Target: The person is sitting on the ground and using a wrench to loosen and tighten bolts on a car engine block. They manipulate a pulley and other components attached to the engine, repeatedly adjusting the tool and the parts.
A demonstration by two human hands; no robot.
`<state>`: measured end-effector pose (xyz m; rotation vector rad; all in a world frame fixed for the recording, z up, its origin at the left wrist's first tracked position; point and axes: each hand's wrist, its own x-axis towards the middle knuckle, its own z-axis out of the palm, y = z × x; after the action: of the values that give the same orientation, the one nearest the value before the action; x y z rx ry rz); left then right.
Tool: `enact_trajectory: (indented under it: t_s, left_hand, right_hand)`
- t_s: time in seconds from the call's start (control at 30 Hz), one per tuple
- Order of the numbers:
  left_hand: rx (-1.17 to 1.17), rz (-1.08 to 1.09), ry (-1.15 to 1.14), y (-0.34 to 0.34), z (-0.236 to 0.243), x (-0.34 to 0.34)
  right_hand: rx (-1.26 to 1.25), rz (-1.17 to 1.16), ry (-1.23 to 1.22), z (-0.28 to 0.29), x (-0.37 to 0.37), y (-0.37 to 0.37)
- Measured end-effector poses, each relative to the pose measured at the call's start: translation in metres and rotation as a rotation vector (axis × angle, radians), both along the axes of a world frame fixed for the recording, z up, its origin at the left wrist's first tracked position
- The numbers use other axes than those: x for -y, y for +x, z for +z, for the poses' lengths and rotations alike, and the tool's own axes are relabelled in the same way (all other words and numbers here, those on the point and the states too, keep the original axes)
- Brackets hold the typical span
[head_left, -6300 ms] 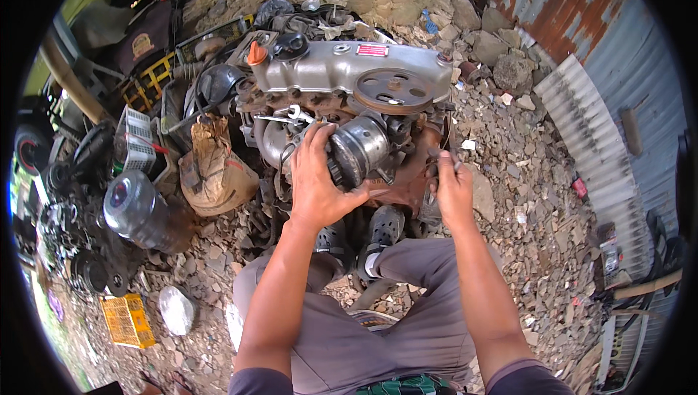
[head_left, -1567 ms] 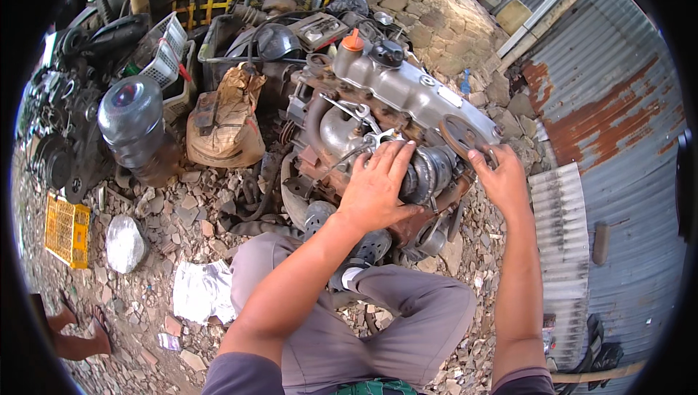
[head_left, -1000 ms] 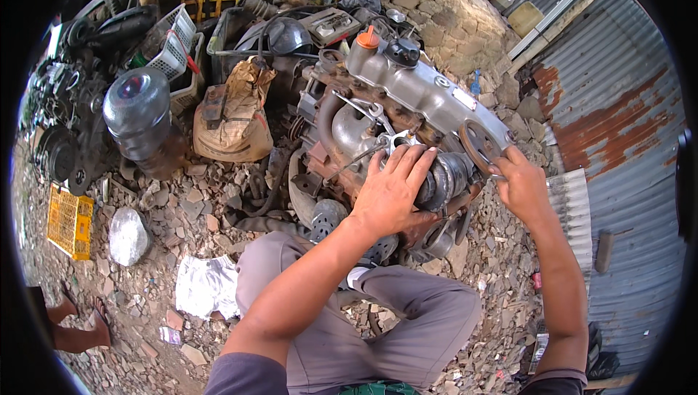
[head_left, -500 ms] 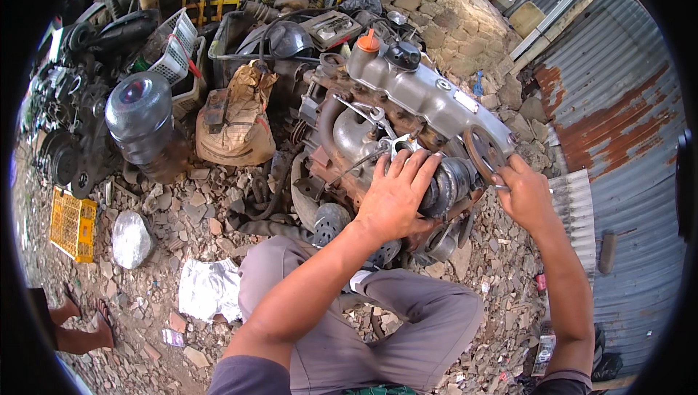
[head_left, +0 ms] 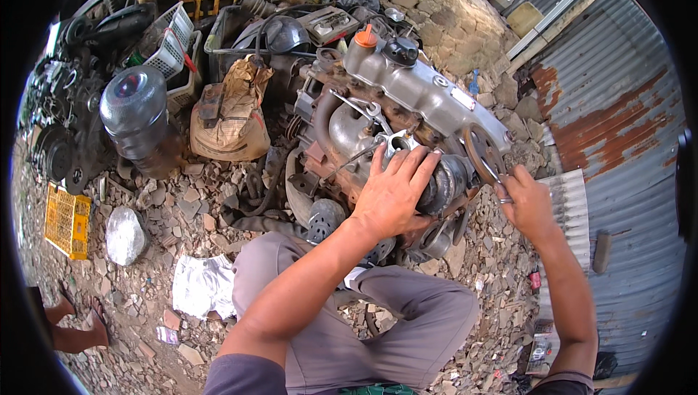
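An old engine with a silver valve cover (head_left: 414,78) lies on the rubble in front of me. My left hand (head_left: 396,188) is laid over a rounded dark metal housing (head_left: 446,185) on its near side, fingers curved over the top and thumb lower down. Just beyond those fingertips is a bright metal flange (head_left: 398,142). My right hand (head_left: 527,202) is closed round a slim silver tool (head_left: 500,185), beside a rusty pulley wheel (head_left: 480,153); the grip hides most of the tool. An open-ended wrench (head_left: 374,113) rests on the engine, away from both hands.
Left of the engine stand a paper sack (head_left: 231,126) and a large clear plastic bottle (head_left: 134,108). Crates of parts fill the back. A yellow crate (head_left: 67,220) and white cloth (head_left: 203,286) lie on the stones. Corrugated metal sheeting (head_left: 618,133) borders the right. Another person's feet (head_left: 80,322) show at lower left.
The whole view has shifted slightly. My right hand has dropped a little relative to the pulley wheel, with the silver tool still in it. My left hand stays on the housing.
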<state>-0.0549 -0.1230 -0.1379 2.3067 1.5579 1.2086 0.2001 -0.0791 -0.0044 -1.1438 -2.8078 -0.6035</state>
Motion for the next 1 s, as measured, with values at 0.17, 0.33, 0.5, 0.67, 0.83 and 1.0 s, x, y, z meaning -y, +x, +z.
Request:
enact_trajectory:
  t_s: [0.17,0.33,0.5,0.67,0.83,1.0]
  left_hand:
    - [0.022,0.025,0.005,0.001,-0.003,0.000]
    - [0.047,0.028,0.017,-0.001,-0.003,-0.001]
    - [0.028,0.017,0.035,-0.001,-0.003,0.000]
    - [0.028,0.008,0.038,-0.002,-0.002,0.000]
    - [0.060,-0.004,0.019,-0.003,-0.002,-0.002]
    - [0.045,-0.009,0.025,-0.001,0.002,-0.003]
  right_hand:
    - [0.050,0.018,0.033,0.012,0.006,0.022]
    - [-0.133,0.090,0.109,0.018,0.005,0.024]
    - [-0.034,0.151,0.147,0.024,-0.009,0.042]
    - [-0.084,0.197,0.189,0.024,-0.024,0.043]
    - [0.037,0.080,0.123,0.007,-0.042,0.066]
    - [0.088,0.104,0.154,0.010,-0.057,0.070]
